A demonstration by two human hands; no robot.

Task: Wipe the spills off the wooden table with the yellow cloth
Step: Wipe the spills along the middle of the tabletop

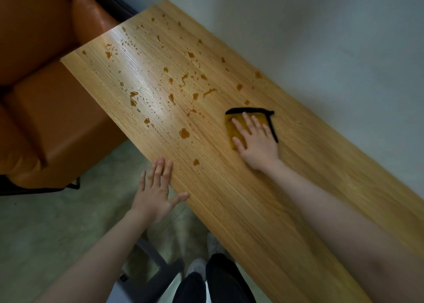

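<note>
A long wooden table [263, 199] runs diagonally through the view. Amber spills [184, 133] and many smaller drops dot its far half. A folded yellow cloth [236, 125] with black trim lies flat on the table at the near edge of the spills. My right hand [255, 139] presses flat on the cloth, fingers spread, covering most of it. My left hand [158, 189] rests open at the table's left edge, fingers apart, thumb on the wood, holding nothing.
An orange leather sofa [46, 91] stands to the left, against the table's far end. A pale wall [332, 38] runs along the table's right side. My legs [213, 282] and a dark metal table frame [156, 263] show below, over a grey floor.
</note>
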